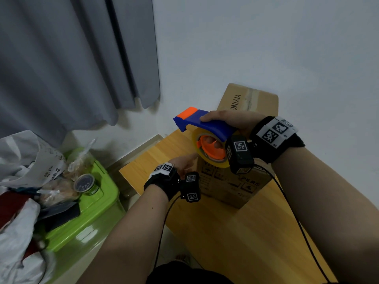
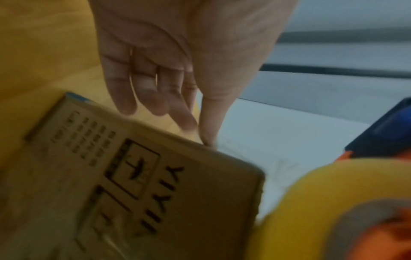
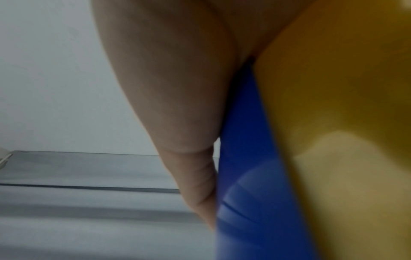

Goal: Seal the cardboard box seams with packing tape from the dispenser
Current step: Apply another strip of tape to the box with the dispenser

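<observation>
A brown cardboard box [image 1: 229,187] with printed symbols stands on the wooden table [image 1: 246,232]; a worn tape strip crosses its far face. My right hand [image 1: 231,119] grips a blue tape dispenser [image 1: 205,124] with an orange tip and holds it in the air just above the box. Its yellowish tape roll [image 1: 196,144] hangs at the box's near upper edge. My left hand [image 1: 187,160] is at the box's left upper edge. In the left wrist view the box [image 2: 155,184] lies under the left hand [image 2: 184,124]: thumb tip on the edge, fingers relaxed. In the right wrist view the thumb [image 3: 177,105] lies along the dispenser [image 3: 249,193].
A green plastic bin [image 1: 98,201] stands left of the table, piled with bags and a round tin [image 1: 85,183]. A grey curtain [image 1: 71,58] hangs at the back left against a white wall. Black cables trail from both wrist cameras across the table.
</observation>
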